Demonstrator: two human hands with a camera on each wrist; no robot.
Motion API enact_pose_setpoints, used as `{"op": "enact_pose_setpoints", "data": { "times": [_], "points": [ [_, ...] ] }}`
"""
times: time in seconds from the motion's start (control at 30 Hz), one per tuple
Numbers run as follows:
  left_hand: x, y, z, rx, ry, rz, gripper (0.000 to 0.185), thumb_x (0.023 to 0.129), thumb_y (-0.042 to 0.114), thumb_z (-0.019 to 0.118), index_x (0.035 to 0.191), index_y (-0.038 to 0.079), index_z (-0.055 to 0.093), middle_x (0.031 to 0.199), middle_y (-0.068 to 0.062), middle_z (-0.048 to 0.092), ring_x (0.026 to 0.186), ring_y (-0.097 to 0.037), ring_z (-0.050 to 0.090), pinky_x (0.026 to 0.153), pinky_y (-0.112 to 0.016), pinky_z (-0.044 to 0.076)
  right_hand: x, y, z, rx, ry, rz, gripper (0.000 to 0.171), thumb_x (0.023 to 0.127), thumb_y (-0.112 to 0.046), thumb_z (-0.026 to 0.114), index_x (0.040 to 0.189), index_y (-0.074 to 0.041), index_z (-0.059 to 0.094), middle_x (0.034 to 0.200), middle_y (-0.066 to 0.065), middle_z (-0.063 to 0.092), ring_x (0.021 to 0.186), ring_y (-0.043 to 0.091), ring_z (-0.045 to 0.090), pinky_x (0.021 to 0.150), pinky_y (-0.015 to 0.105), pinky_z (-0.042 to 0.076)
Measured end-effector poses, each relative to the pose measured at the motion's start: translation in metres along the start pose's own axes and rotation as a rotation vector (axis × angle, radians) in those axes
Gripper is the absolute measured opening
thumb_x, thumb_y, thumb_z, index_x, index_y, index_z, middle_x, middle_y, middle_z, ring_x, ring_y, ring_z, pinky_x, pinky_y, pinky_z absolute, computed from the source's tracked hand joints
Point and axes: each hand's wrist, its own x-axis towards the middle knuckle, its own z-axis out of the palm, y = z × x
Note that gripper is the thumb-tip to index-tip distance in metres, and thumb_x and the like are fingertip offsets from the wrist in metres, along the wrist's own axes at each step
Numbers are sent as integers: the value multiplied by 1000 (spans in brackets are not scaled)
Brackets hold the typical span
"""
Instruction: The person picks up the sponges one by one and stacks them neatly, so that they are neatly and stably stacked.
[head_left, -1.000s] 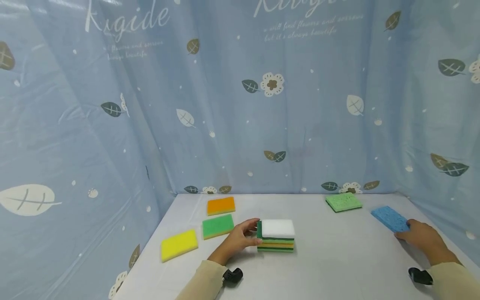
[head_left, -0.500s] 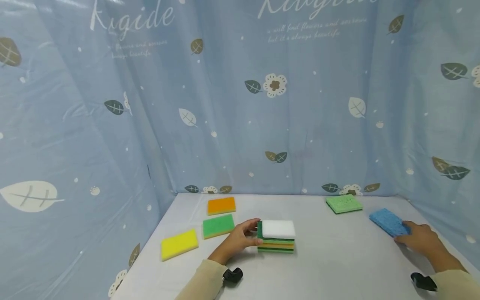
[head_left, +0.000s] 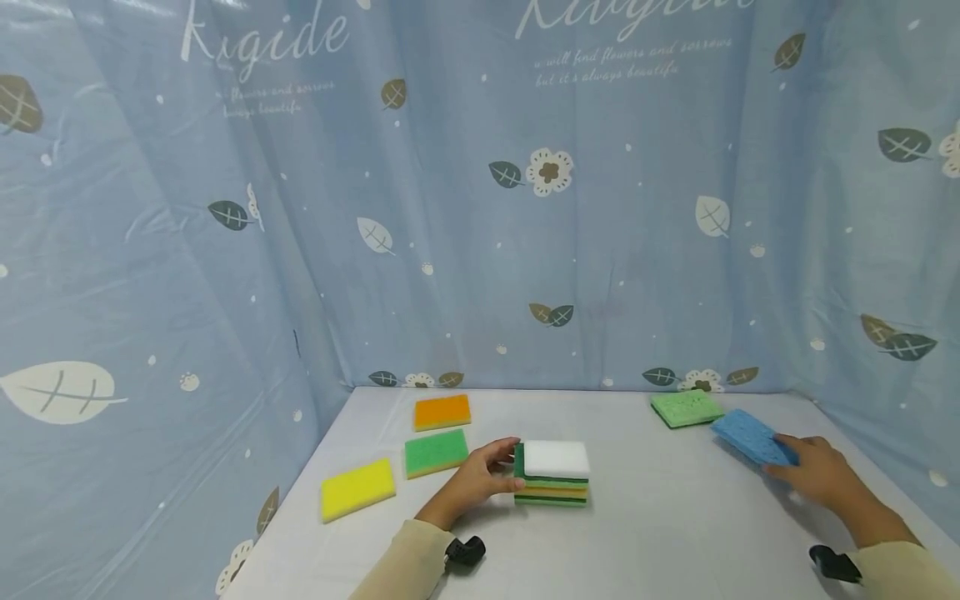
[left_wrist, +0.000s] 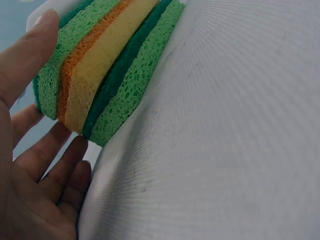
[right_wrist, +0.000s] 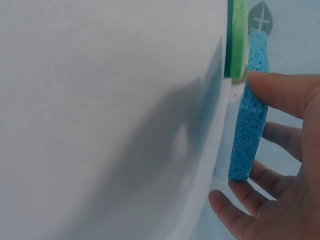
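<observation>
In the head view my left hand (head_left: 476, 482) holds the left side of a stack of sponges (head_left: 551, 492), with the thumb at the front corner and a finger at the back one. The stack layers green, orange-yellow and dark green, with a white sponge (head_left: 557, 458) on top. Seen from the left wrist, the thumb lies along the layers (left_wrist: 112, 65) and the fingertips touch their edge. My right hand (head_left: 821, 473) pinches a blue sponge (head_left: 752, 437) by its near end. The right wrist view shows this blue sponge (right_wrist: 248, 127) raised off the table, casting a shadow.
Left of the stack lie an orange sponge (head_left: 442, 412), a green sponge (head_left: 436, 452) and a yellow sponge (head_left: 358, 490). A light green sponge (head_left: 686, 408) lies at the back right. A blue patterned curtain (head_left: 450, 208) encloses the white table (head_left: 645, 542).
My right hand has lifted the blue sponge and moved it left, close to the light green sponge in the head view. The left hand and the stack have stayed in place.
</observation>
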Motion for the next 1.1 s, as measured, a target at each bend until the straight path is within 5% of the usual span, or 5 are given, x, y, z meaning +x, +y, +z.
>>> {"op": "enact_pose_setpoints", "data": {
  "times": [0.6, 1.1],
  "points": [
    [2, 0, 0, 24, -5, 26, 74, 81, 28, 82, 143, 6, 48, 127, 0, 61, 112, -20, 56, 95, -39, 45, 4, -50, -2, 34, 101, -204, 75, 84, -38, 74, 132, 13, 49, 123, 40, 40, 110, 60, 39, 84, 71, 37],
    [1, -2, 0, -7, -9, 2, 70, 82, 26, 81, 143, 12, 49, 130, 0, 59, 114, -22, 55, 97, -44, 43, 2, -79, 6, 84, 113, -301, 70, 82, -34, 78, 132, 9, 54, 130, 35, 40, 116, 58, 38, 87, 71, 36]
  ]
}}
